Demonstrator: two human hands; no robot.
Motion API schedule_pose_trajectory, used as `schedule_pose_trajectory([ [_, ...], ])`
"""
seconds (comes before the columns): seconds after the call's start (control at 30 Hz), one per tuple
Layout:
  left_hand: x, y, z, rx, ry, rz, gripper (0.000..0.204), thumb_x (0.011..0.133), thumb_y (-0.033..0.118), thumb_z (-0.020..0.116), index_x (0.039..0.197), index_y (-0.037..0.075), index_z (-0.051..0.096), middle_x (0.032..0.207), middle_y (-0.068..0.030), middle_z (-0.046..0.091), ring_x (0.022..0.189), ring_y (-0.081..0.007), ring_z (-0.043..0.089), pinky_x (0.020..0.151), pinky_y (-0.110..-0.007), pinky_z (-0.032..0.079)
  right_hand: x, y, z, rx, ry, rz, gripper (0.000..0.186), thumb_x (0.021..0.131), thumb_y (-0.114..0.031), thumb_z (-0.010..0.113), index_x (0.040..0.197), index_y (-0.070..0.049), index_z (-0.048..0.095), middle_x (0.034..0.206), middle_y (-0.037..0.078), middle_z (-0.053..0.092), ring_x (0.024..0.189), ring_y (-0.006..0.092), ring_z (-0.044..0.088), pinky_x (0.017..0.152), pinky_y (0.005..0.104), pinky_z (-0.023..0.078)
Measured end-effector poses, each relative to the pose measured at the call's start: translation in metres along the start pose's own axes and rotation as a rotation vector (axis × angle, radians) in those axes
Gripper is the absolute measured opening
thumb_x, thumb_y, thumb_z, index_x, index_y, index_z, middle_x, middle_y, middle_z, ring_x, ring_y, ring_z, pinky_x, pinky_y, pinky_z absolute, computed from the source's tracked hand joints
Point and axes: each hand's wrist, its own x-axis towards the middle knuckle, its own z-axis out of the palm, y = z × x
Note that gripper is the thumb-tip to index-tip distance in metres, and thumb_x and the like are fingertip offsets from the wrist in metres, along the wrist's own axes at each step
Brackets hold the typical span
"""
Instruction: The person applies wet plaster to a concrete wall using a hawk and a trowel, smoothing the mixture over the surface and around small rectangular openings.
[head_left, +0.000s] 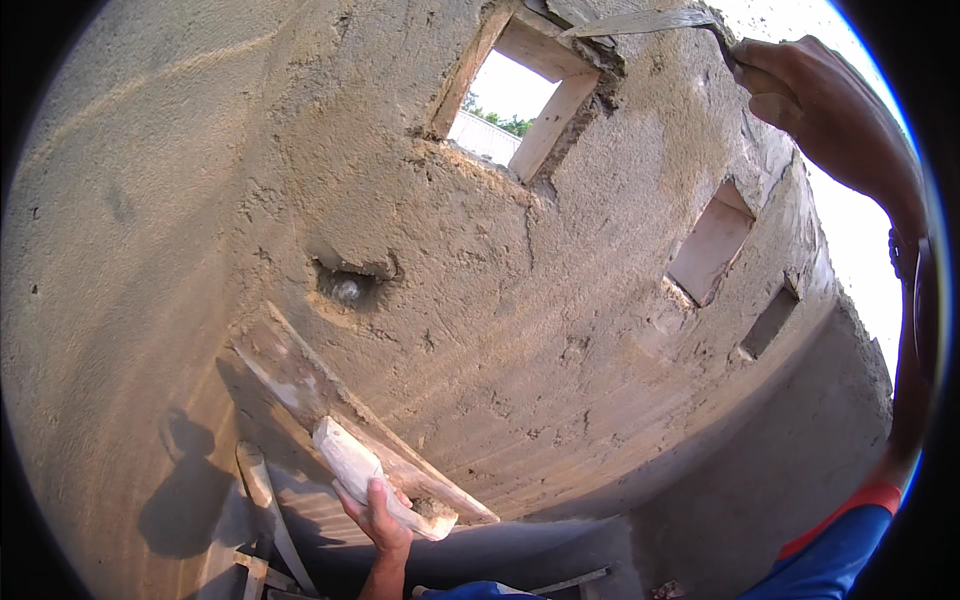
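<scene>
Low in the picture, my left hand [380, 515] is closed round a small pale board [348, 455] smeared with mortar, its thumb on top. A lump of mortar [434, 510] sits at the board's near right end. My right hand [800, 90] is raised at the upper right and grips a trowel [650, 22] by its handle. The trowel's long blade points left, at the top edge of the wall beside the wooden-framed square opening [555, 125]. Rough grey-brown plaster covers the wall [480, 290] in front of me.
A long mortar-streaked plank [290, 385] leans along the wall behind the small board. Left of it stands a narrow wooden piece [270, 500]. The wall has a ragged hole [350, 285], a rectangular recess [712, 245] and a smaller slot [770, 322]. A side wall [120, 250] rises at left.
</scene>
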Motion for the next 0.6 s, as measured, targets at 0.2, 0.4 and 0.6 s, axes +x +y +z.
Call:
schedule_pose_trajectory([
  [0.2,-0.003,0.007,0.006,0.023,0.043,0.016,0.076,0.088,0.024,0.063,0.147,0.006,0.02,0.106,-0.0144,0.051,0.064,-0.0178,0.053,0.05,-0.033,0.048,0.018,-0.03,0.017,-0.119,-0.01,0.146,0.034,0.085,-0.009,0.072,0.118,-0.006,0.066,0.096,0.013,0.068,0.09,0.0241,0.063,0.08,0.0371,0.051],
  [0.4,-0.005,-0.004,-0.004,0.067,0.046,0.007,0.073,0.089,0.029,0.06,0.149,0.013,0.022,0.103,-0.0114,0.051,0.064,-0.0166,0.052,0.048,-0.03,0.046,-0.01,-0.047,-0.017,-0.119,-0.148,0.043,0.031,0.086,-0.002,0.069,0.117,-0.002,0.066,0.091,0.012,0.068,0.086,0.0228,0.061,0.078,0.0353,0.05],
  [0.6,0.0,0.003,0.002,0.044,0.011,0.025,0.07,0.088,0.029,0.061,0.147,0.012,0.025,0.098,-0.0105,0.05,0.066,-0.0162,0.052,0.048,-0.03,0.046,-0.037,-0.072,-0.003,-0.139,-0.228,0.163,0.026,0.088,-0.002,0.066,0.113,-0.009,0.067,0.089,0.011,0.067,0.082,0.0209,0.06,0.078,0.0355,0.049],
])
